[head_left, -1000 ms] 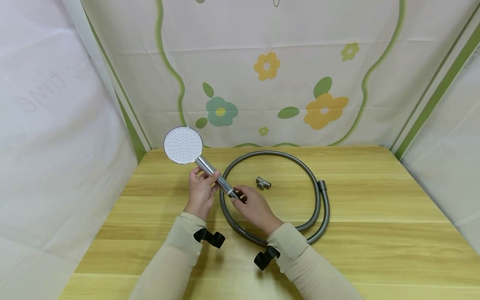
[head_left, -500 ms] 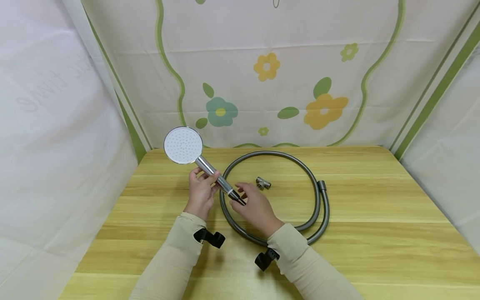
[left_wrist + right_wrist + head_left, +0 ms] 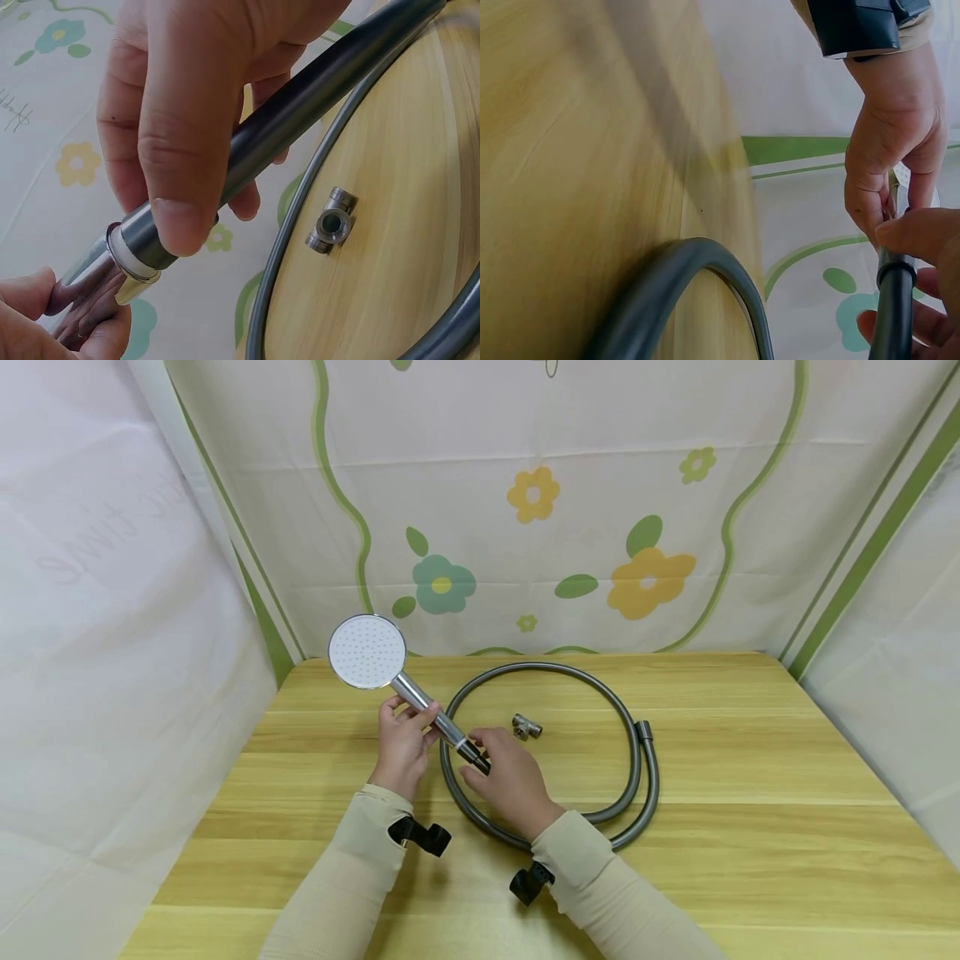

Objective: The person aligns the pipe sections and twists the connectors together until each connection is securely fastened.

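My left hand [image 3: 401, 745] grips the chrome handle of a shower head [image 3: 367, 652], whose round white spray face points up toward me at the left. The dark grey shower hose [image 3: 300, 105] meets the handle's lower end, with a white ring [image 3: 129, 251] showing at the joint. At that joint my right hand [image 3: 513, 777] has its thumb on the hose's dark end nut [image 3: 146, 232], with fingers round the far side. Both hands are above the table; in the right wrist view the left hand [image 3: 896, 142] is beyond the right.
The rest of the hose [image 3: 540, 667] loops over the wooden table [image 3: 750, 860], its free end fitting [image 3: 644, 732] at the right. Inside the loop lies a small metal tee fitting [image 3: 527, 727]. A flower-print cloth [image 3: 487, 527] stands behind the table, with pale cloth at both sides.
My right hand's fingers came off the nut and spread, then moved back in around it, the hand turning slightly. The left hand and shower head stay almost still.
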Demonstrator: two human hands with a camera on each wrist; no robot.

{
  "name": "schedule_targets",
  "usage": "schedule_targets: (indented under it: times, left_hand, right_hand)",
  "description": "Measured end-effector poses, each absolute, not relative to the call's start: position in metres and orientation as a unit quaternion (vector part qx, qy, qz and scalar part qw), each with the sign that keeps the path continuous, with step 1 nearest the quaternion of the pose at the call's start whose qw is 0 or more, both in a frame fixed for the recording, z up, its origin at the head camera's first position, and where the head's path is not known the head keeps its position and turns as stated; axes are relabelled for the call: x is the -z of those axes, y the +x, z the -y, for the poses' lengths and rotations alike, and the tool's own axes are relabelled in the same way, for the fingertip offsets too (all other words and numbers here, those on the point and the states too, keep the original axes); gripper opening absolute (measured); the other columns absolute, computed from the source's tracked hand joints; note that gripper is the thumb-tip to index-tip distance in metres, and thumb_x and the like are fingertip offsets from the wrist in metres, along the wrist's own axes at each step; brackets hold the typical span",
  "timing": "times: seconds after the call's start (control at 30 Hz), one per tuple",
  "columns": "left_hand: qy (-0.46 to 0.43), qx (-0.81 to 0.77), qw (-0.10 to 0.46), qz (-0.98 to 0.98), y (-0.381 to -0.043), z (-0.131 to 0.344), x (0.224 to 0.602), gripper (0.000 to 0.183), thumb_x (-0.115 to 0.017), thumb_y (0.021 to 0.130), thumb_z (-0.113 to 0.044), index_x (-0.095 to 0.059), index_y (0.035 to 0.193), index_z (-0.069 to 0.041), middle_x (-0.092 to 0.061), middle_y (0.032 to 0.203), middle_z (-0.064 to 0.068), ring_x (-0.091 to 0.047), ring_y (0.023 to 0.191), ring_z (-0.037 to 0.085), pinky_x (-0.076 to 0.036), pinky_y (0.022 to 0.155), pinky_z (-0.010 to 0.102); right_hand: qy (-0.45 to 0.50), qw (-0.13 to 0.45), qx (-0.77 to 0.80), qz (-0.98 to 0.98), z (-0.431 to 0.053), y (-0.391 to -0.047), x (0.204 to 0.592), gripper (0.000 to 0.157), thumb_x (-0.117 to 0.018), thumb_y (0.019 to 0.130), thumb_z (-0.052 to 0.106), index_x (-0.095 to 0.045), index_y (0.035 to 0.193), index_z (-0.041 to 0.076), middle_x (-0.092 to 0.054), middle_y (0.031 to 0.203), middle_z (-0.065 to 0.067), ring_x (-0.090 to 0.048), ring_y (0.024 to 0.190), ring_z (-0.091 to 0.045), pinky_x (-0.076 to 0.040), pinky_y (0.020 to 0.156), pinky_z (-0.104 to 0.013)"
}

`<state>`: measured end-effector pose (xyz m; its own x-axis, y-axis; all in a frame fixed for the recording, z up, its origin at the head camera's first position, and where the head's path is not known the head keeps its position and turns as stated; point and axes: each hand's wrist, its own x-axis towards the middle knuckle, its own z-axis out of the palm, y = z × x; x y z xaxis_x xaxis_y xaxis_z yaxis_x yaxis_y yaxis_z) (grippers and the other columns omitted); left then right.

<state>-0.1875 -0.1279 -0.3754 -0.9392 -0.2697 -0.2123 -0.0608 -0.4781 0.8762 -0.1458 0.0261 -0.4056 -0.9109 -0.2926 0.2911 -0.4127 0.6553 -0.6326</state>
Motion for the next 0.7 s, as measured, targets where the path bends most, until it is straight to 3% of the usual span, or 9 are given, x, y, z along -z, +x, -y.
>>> schedule_targets:
  times: [0.27,0.7]
  left_hand:
    - [0.162,0.842,0.065,0.51,-0.1889,0.1272,0.3765,0.054,-0.059,0.091,0.008,-0.031,0.133,-0.011,-0.051,0.106,0.009,-0.061,0.097,0.023,-0.055,0.078,0.031]
    - [0.167,0.844,0.068,0.505,-0.1904,0.1268,0.3767,0.052,-0.059,0.091,0.008,-0.032,0.131,-0.012,-0.051,0.105,0.009,-0.061,0.087,0.018,-0.055,0.078,0.031]
  right_hand:
    - [0.188,0.098,-0.357,0.91,-0.0249,-0.1463,0.408,0.039,-0.074,0.087,0.021,-0.062,0.121,0.009,-0.062,0.105,-0.005,-0.059,0.085,-0.015,-0.051,0.07,-0.032]
    - [0.191,0.113,-0.349,0.911,-0.0228,-0.1478,0.407,0.03,-0.073,0.088,0.019,-0.065,0.116,0.01,-0.063,0.099,-0.002,-0.058,0.082,-0.013,-0.05,0.067,-0.029]
